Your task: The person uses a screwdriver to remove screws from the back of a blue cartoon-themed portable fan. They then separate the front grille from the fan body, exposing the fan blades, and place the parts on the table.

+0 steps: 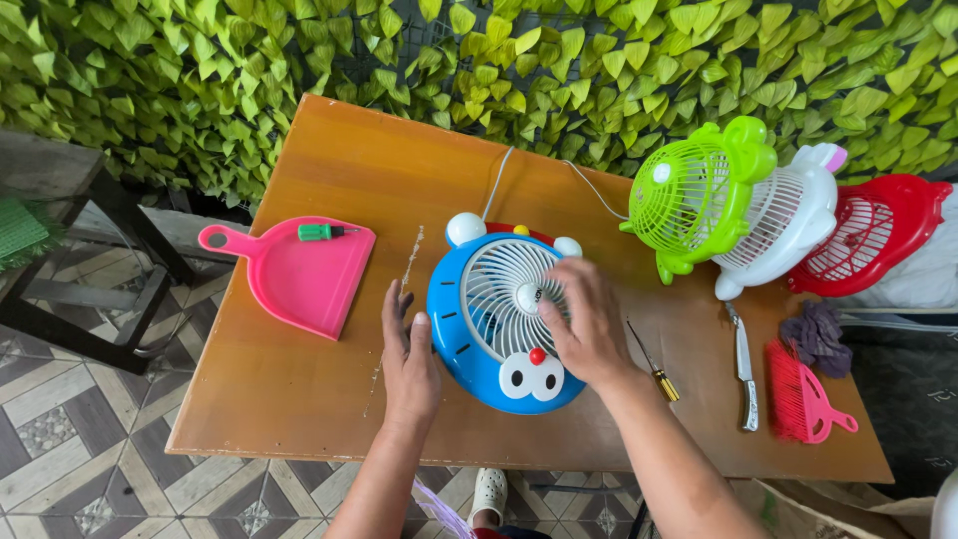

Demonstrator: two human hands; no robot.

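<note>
A blue cartoon-faced desk fan [479, 329] lies tilted on the wooden table [299, 379], its white grille facing up. My right hand [584, 324] rests on the grille with fingers spread over the hub. My left hand [411, 359] lies flat against the fan's left rim, thumb touching the blue casing. A white cord runs from the fan toward the back edge of the table.
A pink dustpan [299, 284] holding a green-handled screwdriver [321, 232] lies at left. At right stand green [694, 195], white [788, 220] and red [883, 230] fans, with a yellow-handled screwdriver [654, 364], pliers [743, 364], a pink brush [798, 399] and a purple cloth [818, 334]. A leafy wall lies behind.
</note>
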